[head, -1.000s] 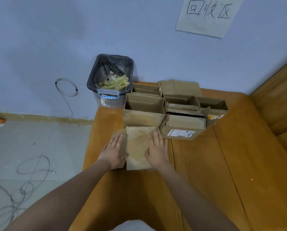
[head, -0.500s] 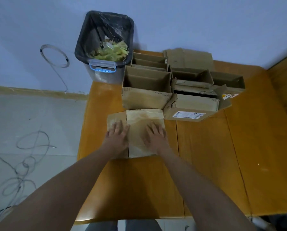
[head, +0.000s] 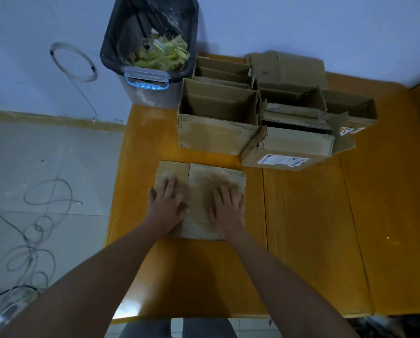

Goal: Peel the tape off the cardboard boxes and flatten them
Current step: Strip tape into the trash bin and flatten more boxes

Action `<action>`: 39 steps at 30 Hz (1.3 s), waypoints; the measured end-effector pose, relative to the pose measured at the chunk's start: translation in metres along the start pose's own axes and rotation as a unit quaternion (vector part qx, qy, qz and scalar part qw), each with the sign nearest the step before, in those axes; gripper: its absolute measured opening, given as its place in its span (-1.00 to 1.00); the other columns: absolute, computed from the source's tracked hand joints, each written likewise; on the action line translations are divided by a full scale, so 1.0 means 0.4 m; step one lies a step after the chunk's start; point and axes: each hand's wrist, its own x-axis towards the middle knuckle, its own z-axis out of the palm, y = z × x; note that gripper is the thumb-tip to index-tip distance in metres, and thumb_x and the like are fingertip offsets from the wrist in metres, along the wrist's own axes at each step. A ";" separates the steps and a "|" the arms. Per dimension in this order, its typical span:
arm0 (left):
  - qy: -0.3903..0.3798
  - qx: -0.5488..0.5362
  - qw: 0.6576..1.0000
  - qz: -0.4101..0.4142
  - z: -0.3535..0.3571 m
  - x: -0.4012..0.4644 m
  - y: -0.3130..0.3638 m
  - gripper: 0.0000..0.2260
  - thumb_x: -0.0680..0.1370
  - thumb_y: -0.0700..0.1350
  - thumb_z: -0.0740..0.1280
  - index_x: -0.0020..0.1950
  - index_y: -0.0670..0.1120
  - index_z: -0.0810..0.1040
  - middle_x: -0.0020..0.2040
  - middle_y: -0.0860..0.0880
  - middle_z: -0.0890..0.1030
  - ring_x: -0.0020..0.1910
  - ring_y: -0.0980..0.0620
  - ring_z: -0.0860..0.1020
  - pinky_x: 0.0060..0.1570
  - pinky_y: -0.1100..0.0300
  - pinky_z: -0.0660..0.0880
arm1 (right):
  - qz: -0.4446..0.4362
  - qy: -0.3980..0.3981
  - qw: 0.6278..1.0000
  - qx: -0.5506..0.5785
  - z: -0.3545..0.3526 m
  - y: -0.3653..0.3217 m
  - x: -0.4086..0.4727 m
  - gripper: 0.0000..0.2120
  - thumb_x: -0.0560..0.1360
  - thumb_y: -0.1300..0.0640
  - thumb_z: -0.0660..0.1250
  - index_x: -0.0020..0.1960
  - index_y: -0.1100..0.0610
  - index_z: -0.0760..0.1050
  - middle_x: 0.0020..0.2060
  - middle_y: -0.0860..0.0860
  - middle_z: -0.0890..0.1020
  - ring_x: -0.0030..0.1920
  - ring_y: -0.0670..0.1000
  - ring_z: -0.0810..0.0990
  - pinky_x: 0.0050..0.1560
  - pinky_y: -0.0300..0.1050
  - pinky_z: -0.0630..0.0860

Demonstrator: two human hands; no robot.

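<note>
Here both hands – left hand (head: 166,203), right hand (head: 228,206) – press straight, spread fingers (head: 218,195) flat on the flattened cardboard box (head: 201,181) on the tabletop (head: 301,215), gripping nothing

I see both forearms bare, reaching fwd from the bottom corners and converging toward centre. L hand (head: 166,207) lies palm down, fingers straight and slightly spread, thumb pointing inward. R hand (head: 228,208) is also palm down, fingers straight, side by side with L, the two apart.
</note>
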 end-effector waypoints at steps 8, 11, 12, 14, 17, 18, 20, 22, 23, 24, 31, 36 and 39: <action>0.012 -0.039 0.998 -0.050 -0.002 0.008 0.002 -0.32 0.56 0.28 0.17 0.58 0.10 -0.02 0.60 -0.08 -0.13 0.56 -0.14 -0.13 0.38 -0.21 0.20 | -0.017 -0.037 0.999 0.010 0.023 -0.025 0.037 -0.37 0.56 -0.34 -0.12 0.40 -0.29 -0.48 0.42 -0.08 -0.52 0.47 0.21 -0.43 0.29 0.46 -0.40; 0.022 -0.077 0.995 -0.066 -0.004 0.015 0.006 -0.31 0.52 0.26 0.26 0.57 0.10 0.08 0.60 -0.06 -0.08 0.56 -0.12 -0.10 0.39 -0.18 0.17 | 0.057 -0.033 0.997 0.036 0.029 -0.015 0.028 -0.27 0.47 -0.46 -0.09 0.35 -0.30 -0.54 0.43 0.02 -0.53 0.43 0.30 -0.47 0.31 0.48 -0.32; 0.024 -0.090 0.993 -0.070 -0.007 0.018 0.007 -0.31 0.51 0.25 0.28 0.56 0.09 0.11 0.59 -0.06 -0.05 0.55 -0.11 -0.09 0.39 -0.18 0.16 | 0.074 -0.028 0.996 0.043 0.029 -0.013 0.023 -0.24 0.45 -0.48 -0.07 0.37 -0.29 -0.52 0.44 0.04 -0.52 0.42 0.32 -0.47 0.33 0.48 -0.28; 0.022 -0.107 0.991 -0.080 -0.015 0.022 0.009 -0.30 0.49 0.22 0.34 0.55 0.08 0.14 0.58 -0.04 -0.02 0.54 -0.11 -0.06 0.38 -0.18 0.17 | 0.079 -0.019 0.996 0.043 0.028 -0.012 0.013 -0.23 0.46 -0.47 -0.06 0.46 -0.26 -0.41 0.47 0.07 -0.44 0.45 0.32 -0.40 0.36 0.47 -0.16; 0.022 -0.137 0.985 -0.102 -0.027 0.026 0.009 -0.28 0.43 0.20 0.42 0.52 0.10 0.21 0.56 -0.01 0.04 0.51 -0.10 0.00 0.33 -0.17 0.21 | 0.077 0.007 0.996 0.053 0.019 -0.001 0.000 -0.29 0.51 -0.38 0.03 0.55 -0.16 -0.12 0.52 0.06 -0.29 0.51 0.26 -0.20 0.39 0.33 0.07; 0.023 -0.153 0.982 -0.109 -0.032 0.027 0.009 -0.27 0.41 0.18 0.45 0.50 0.12 0.23 0.55 0.00 0.05 0.49 -0.10 0.03 0.32 -0.16 0.23 | 0.082 0.014 0.994 0.066 0.015 0.007 -0.002 -0.31 0.53 -0.34 0.08 0.55 -0.12 -0.03 0.53 0.06 -0.25 0.51 0.23 -0.14 0.38 0.27 0.11; 0.026 -0.174 0.977 -0.121 -0.041 0.028 0.011 -0.27 0.38 0.16 0.49 0.48 0.14 0.26 0.53 0.02 0.08 0.45 -0.10 0.06 0.28 -0.15 0.24 | 0.095 0.023 0.990 0.102 0.007 0.023 -0.004 -0.34 0.53 -0.26 0.18 0.53 -0.04 0.10 0.53 0.03 -0.22 0.48 0.19 -0.07 0.38 0.21 0.15; 0.032 -0.171 0.976 -0.129 -0.048 0.025 0.016 -0.28 0.36 0.16 0.50 0.46 0.15 0.28 0.52 0.01 0.10 0.42 -0.09 0.09 0.26 -0.13 0.25 | 0.118 0.039 0.979 0.161 -0.003 0.037 -0.002 -0.37 0.51 -0.20 0.28 0.50 -0.03 0.19 0.53 0.01 -0.16 0.45 0.18 -0.01 0.39 0.20 0.21; 0.037 -0.169 0.976 -0.132 -0.049 0.023 0.020 -0.28 0.36 0.16 0.50 0.46 0.15 0.29 0.50 0.00 0.11 0.41 -0.09 0.10 0.25 -0.12 0.26 | 0.136 0.053 0.968 0.203 -0.009 0.042 -0.001 -0.38 0.50 -0.17 0.32 0.48 -0.04 0.23 0.53 0.01 -0.11 0.43 0.18 0.03 0.38 0.19 0.24; 0.043 -0.169 0.975 -0.135 -0.049 0.019 0.024 -0.29 0.36 0.16 0.50 0.45 0.15 0.30 0.49 0.00 0.12 0.39 -0.09 0.11 0.25 -0.11 0.26 | 0.153 0.072 0.954 0.247 -0.014 0.047 -0.001 -0.39 0.48 -0.14 0.36 0.46 -0.03 0.28 0.53 0.01 -0.06 0.41 0.18 0.07 0.36 0.16 0.27; 0.058 -0.165 0.977 -0.121 -0.053 0.002 0.044 -0.27 0.31 0.19 0.52 0.42 0.13 0.32 0.40 -0.04 0.19 0.33 -0.09 0.14 0.20 -0.07 0.28 | 0.175 0.168 0.902 0.356 -0.019 0.081 -0.018 -0.60 0.46 0.05 0.43 0.28 0.05 0.51 0.48 -0.03 0.20 0.37 0.12 0.24 0.32 0.00 0.33; 0.052 -0.174 0.979 -0.097 -0.056 -0.018 0.039 -0.25 0.27 0.22 0.54 0.40 0.14 0.36 0.31 -0.04 0.23 0.29 -0.08 0.15 0.18 -0.03 0.31 | 0.160 0.166 0.892 0.389 -0.016 0.104 -0.052 -0.63 0.46 0.09 0.43 0.25 0.03 0.51 0.43 -0.07 0.24 0.32 0.02 0.39 0.16 -0.13 0.46; 0.053 -0.220 0.968 -0.109 -0.057 -0.033 0.039 -0.28 0.25 0.18 0.57 0.36 0.12 0.41 0.28 -0.04 0.24 0.29 -0.07 0.18 0.17 -0.03 0.33 | 0.111 0.137 0.907 0.382 -0.013 0.110 -0.062 -0.53 0.43 0.07 0.46 0.31 0.00 0.46 0.43 -0.07 0.21 0.36 0.03 0.27 0.26 -0.12 0.33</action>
